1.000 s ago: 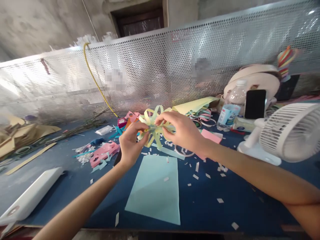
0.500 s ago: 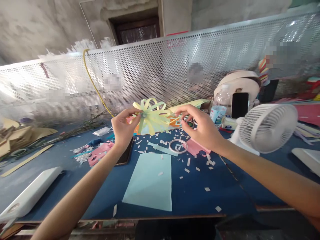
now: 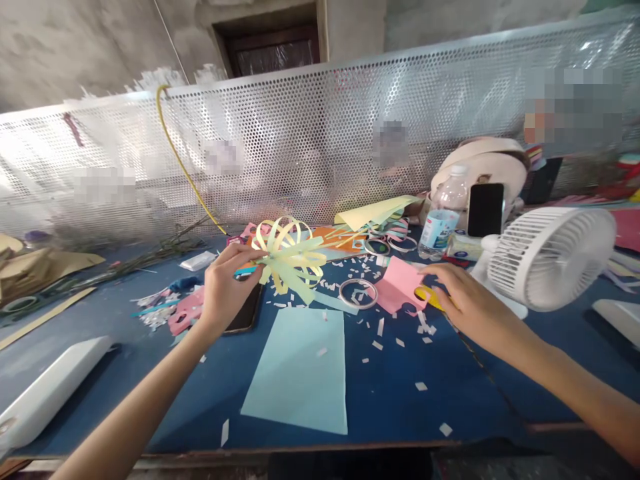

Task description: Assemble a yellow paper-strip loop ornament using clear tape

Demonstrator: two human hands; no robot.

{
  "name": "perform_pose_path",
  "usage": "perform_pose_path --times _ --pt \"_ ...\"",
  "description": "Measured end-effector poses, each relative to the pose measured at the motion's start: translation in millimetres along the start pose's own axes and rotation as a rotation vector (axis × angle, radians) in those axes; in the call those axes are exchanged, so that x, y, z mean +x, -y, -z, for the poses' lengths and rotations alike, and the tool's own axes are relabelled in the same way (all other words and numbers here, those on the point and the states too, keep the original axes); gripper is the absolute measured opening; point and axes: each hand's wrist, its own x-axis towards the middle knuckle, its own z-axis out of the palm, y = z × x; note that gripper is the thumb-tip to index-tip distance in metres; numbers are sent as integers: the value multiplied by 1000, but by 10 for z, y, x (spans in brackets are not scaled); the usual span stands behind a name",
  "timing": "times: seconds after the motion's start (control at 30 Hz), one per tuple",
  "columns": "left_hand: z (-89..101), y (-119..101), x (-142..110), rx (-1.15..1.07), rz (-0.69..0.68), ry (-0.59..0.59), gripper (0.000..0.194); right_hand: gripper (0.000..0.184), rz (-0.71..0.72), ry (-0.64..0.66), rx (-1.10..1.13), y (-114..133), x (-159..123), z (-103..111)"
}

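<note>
My left hand pinches the base of a pale yellow-green paper flower made of looped strips. The loops fan out to the right, above the table. Over the right part of the table, my right hand has thumb and fingers apart around a yellow object, mostly hidden; whether they touch it I cannot tell. That object lies by the edge of a pink paper sheet with cut-out curves. A light blue paper sheet lies flat in front of me.
A tape ring sits among scattered paper scraps. Behind my left hand lies a dark phone. To the right stand a white fan, a plastic bottle and a propped phone. A perforated metal panel borders the back.
My right hand has left the paper flower and moved right and down to the yellow object. My left hand, still holding the flower, has moved slightly left and lower.
</note>
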Motion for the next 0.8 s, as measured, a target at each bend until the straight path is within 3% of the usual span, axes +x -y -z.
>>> perform_pose_path --times 0.2,0.43,0.57,0.73,0.8 --pt "-83 268 -210 -12 63 60 12 48 -43 119 -190 -312 -149 -283" --pt "-199 328 -373 -73 168 220 8 54 -96 166 -296 -176 -29 -261" --pt "-234 302 -449 -213 312 336 7 49 -193 213 -183 -124 -25 -232" --pt "-296 335 -526 -503 470 412 12 64 -263 114 -109 67 -38 -59" --pt "-317 355 -553 -553 491 419 13 62 -257 10 -82 207 -37 35"
